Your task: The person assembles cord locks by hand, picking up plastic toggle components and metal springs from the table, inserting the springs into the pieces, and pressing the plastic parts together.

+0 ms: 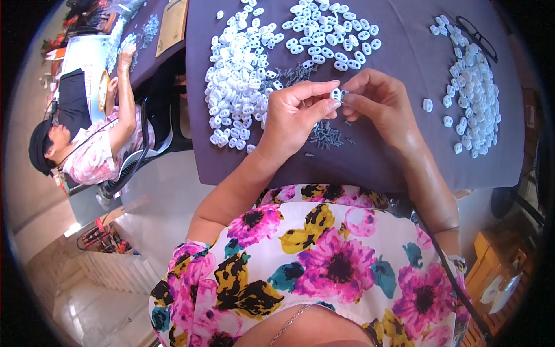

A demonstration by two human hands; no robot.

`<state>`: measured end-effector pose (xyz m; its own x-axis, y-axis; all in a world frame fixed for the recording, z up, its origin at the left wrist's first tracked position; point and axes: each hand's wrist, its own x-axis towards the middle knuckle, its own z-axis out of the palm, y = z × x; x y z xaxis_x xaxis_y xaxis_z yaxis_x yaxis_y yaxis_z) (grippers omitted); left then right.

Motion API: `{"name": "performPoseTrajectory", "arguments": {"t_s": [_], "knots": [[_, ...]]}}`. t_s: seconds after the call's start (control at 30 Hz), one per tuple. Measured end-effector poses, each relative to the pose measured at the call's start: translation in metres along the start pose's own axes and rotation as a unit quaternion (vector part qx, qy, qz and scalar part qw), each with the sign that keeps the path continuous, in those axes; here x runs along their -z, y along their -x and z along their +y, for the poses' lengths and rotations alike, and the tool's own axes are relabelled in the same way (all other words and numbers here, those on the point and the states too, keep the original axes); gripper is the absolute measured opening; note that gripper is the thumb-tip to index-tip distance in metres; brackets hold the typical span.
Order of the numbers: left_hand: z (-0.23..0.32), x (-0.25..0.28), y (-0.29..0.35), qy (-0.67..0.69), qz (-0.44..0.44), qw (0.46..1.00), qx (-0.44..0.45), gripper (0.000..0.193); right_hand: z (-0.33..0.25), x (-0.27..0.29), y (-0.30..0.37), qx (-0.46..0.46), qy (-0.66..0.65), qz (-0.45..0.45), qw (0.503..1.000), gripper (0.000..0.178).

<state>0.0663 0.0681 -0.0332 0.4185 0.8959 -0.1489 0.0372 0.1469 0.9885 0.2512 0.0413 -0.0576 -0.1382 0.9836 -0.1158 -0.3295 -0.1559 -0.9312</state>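
Observation:
Between the thumb and fingertips of my left hand is a small white oval plastic piece with two holes. Right beside it, the fingers of my right hand are pinched together at the piece's edge; what they hold is too small to make out. Beneath my hands lies a little pile of thin grey pins, and more grey pins are scattered just beyond my left hand. A big heap of similar white pieces spreads to the left of my hands.
Farther off are loose white two-hole pieces. Another heap of white pieces sits at the right, near dark-framed glasses. A dark cloth covers the table. At the left, a person in a black cap works at another table.

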Motion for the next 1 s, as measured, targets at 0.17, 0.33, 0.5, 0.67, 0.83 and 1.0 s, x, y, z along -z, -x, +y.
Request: {"name": "performPoseTrajectory", "arguments": {"t_s": [0.17, 0.33, 0.5, 0.67, 0.83, 1.0], "knots": [[-0.0007, 0.0007, -0.0007, 0.017, -0.008, 1.000, 0.012, 0.027, -0.0002, 0.0014, -0.0003, -0.002, 0.013, -0.012, 1.000, 0.008], [-0.0033, 0.0006, -0.0010, 0.026, -0.006, 1.000, 0.010, 0.028, 0.0022, 0.0017, -0.0013, 0.002, 0.000, -0.019, 1.000, 0.008], [-0.0019, 0.0016, -0.0002, 0.022, -0.006, 1.000, 0.013, 0.028, 0.0011, -0.0013, 0.0002, 0.009, -0.003, -0.017, 1.000, 0.009], [-0.0001, -0.0004, 0.0003, 0.020, 0.000, 1.000, 0.005, 0.028, 0.0024, -0.0026, 0.0005, 0.007, -0.010, -0.007, 1.000, 0.010], [-0.0004, -0.0011, 0.0009, 0.006, -0.005, 1.000, 0.003, 0.029, 0.0042, -0.0029, 0.0008, 0.009, -0.017, -0.004, 1.000, 0.009], [-0.0024, -0.0006, -0.0008, -0.001, -0.004, 1.000, -0.002, 0.028, 0.0056, -0.0020, -0.0008, 0.004, -0.007, -0.007, 1.000, 0.009]]}}
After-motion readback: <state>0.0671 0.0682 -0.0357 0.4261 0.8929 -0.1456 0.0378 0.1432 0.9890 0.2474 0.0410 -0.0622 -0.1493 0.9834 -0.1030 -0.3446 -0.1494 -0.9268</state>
